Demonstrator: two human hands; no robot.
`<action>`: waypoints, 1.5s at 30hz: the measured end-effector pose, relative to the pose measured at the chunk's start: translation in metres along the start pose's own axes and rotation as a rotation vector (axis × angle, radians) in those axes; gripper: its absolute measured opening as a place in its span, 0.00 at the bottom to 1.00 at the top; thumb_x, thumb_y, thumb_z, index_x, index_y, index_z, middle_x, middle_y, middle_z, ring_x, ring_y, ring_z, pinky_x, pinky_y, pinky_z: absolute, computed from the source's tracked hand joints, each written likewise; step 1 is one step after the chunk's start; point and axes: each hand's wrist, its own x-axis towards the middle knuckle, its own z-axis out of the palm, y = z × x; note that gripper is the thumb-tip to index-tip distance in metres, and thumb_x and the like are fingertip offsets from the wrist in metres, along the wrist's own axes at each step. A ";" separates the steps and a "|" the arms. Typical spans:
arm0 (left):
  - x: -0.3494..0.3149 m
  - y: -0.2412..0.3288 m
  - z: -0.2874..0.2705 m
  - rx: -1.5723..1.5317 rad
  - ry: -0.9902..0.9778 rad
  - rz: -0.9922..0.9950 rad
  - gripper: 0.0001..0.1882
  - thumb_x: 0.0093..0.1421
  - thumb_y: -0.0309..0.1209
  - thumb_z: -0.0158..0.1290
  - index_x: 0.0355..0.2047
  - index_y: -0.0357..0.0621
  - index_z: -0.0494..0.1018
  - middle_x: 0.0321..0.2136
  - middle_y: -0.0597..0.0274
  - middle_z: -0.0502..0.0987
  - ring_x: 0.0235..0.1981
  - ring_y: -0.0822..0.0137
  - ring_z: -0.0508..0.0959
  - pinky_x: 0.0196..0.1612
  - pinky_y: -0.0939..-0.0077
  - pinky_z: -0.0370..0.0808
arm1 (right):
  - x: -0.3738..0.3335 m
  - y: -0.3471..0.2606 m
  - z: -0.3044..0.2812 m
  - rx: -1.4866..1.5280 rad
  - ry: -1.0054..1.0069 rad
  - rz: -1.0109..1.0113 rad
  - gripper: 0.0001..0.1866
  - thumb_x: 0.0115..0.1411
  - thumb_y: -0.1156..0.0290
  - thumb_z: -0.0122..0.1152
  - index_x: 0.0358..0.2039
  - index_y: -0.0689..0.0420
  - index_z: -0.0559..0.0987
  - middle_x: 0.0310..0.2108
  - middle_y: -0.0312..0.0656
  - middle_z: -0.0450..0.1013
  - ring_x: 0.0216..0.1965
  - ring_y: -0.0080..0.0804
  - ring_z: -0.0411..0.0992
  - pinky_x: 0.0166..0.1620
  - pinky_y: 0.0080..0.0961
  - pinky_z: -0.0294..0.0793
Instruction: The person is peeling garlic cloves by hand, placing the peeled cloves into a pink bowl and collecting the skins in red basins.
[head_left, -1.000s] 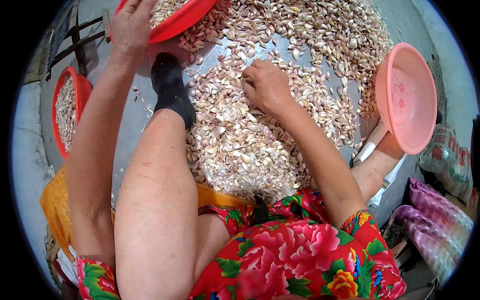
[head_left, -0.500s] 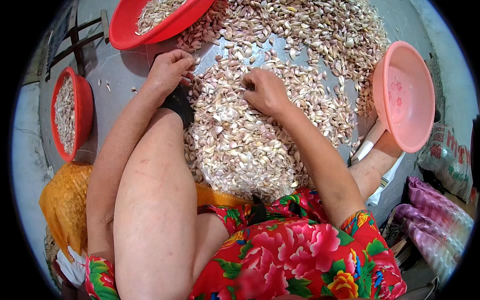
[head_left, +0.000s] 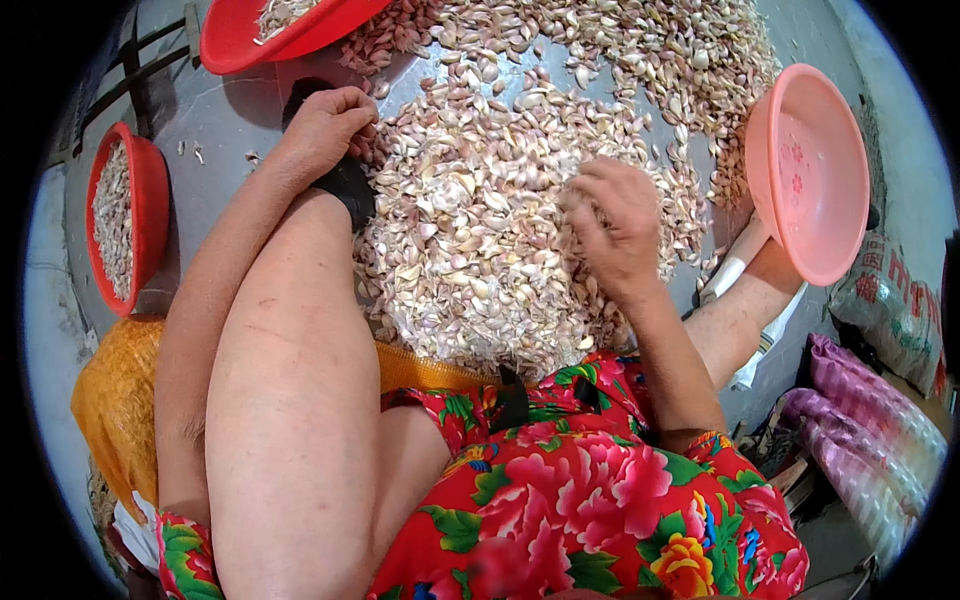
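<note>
A broad spread of loose garlic cloves (head_left: 470,260) lies on the floor between my legs, with papery skins mixed in near my dress. At its left edge, beside my knee and dark shoe (head_left: 350,198), my left hand (head_left: 325,132) rests with its fingers curled together. Whatever those fingers hold, if anything, is hidden. Over the right part of the garlic hovers or brushes my right hand (head_left: 618,228), its bent fingers smeared by motion. A second heap of garlic cloves (head_left: 640,55) stretches across the far side.
A red basin (head_left: 335,28) holding pale bits stands at the far left, and another red basin (head_left: 153,215) is full at the left. On the right is a pink basin (head_left: 830,200). An orange sack (head_left: 115,395), a purple bag (head_left: 860,400) and a pale woven sack (head_left: 885,305) lie nearer.
My right hand has moved to the right and nearer to me across the garlic, its fingers loosening from a closed shape. My left hand stays by my knee. The whole view has shifted slightly.
</note>
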 end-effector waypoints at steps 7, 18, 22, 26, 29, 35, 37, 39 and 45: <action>0.000 -0.002 0.001 0.021 -0.019 0.008 0.09 0.70 0.33 0.51 0.34 0.45 0.75 0.26 0.69 0.78 0.24 0.77 0.75 0.30 0.81 0.73 | -0.030 0.064 -0.102 0.343 0.359 0.658 0.18 0.70 0.59 0.60 0.47 0.62 0.81 0.44 0.45 0.80 0.44 0.35 0.79 0.44 0.27 0.79; 0.005 -0.005 -0.001 0.114 -0.023 -0.002 0.10 0.71 0.36 0.51 0.35 0.46 0.76 0.26 0.71 0.76 0.24 0.77 0.75 0.29 0.82 0.71 | -0.057 0.158 -0.137 1.492 0.684 0.917 0.40 0.69 0.44 0.57 0.66 0.67 0.62 0.62 0.63 0.66 0.57 0.62 0.73 0.41 0.37 0.84; 0.004 -0.010 -0.003 0.113 -0.038 0.000 0.09 0.71 0.36 0.51 0.35 0.46 0.75 0.26 0.71 0.76 0.25 0.78 0.75 0.29 0.83 0.70 | -0.035 0.145 -0.142 1.520 0.893 1.065 0.31 0.70 0.61 0.58 0.65 0.66 0.64 0.59 0.63 0.69 0.56 0.64 0.73 0.45 0.40 0.85; 0.003 -0.005 -0.001 0.104 -0.037 0.016 0.10 0.70 0.34 0.51 0.34 0.43 0.75 0.25 0.70 0.77 0.24 0.78 0.74 0.30 0.82 0.72 | -0.048 0.183 -0.151 1.538 0.986 1.056 0.26 0.65 0.75 0.59 0.61 0.67 0.66 0.55 0.61 0.71 0.52 0.62 0.75 0.47 0.42 0.86; 0.001 -0.004 0.001 0.111 -0.028 0.037 0.10 0.70 0.32 0.51 0.32 0.42 0.75 0.25 0.70 0.77 0.24 0.78 0.74 0.31 0.81 0.73 | -0.060 0.193 -0.156 1.477 1.043 1.099 0.23 0.62 0.79 0.59 0.58 0.66 0.68 0.53 0.59 0.72 0.50 0.57 0.76 0.47 0.44 0.86; 0.000 -0.005 0.001 0.124 -0.042 0.034 0.10 0.70 0.32 0.50 0.32 0.42 0.74 0.25 0.70 0.76 0.25 0.77 0.73 0.31 0.80 0.72 | -0.091 0.169 -0.147 1.332 1.001 1.084 0.22 0.62 0.82 0.57 0.57 0.64 0.69 0.50 0.54 0.74 0.50 0.53 0.76 0.45 0.48 0.86; 0.001 -0.004 0.002 0.141 -0.049 0.041 0.10 0.70 0.32 0.50 0.32 0.42 0.74 0.25 0.70 0.75 0.25 0.77 0.73 0.31 0.80 0.72 | -0.101 0.155 -0.148 1.235 0.941 1.053 0.18 0.61 0.81 0.58 0.52 0.66 0.70 0.47 0.52 0.75 0.48 0.51 0.77 0.46 0.47 0.86; 0.002 -0.004 0.002 0.150 -0.052 0.037 0.10 0.70 0.32 0.51 0.32 0.42 0.74 0.25 0.70 0.75 0.25 0.77 0.73 0.31 0.80 0.72 | -0.103 0.136 -0.151 1.159 0.854 1.017 0.10 0.61 0.81 0.60 0.43 0.67 0.73 0.43 0.51 0.76 0.45 0.49 0.78 0.48 0.43 0.86; 0.001 -0.004 0.001 0.172 -0.042 0.037 0.10 0.69 0.33 0.51 0.32 0.42 0.74 0.24 0.70 0.75 0.24 0.77 0.73 0.30 0.80 0.71 | -0.101 0.098 -0.162 0.844 0.739 0.936 0.20 0.60 0.82 0.58 0.53 0.67 0.72 0.48 0.48 0.75 0.48 0.47 0.78 0.50 0.43 0.84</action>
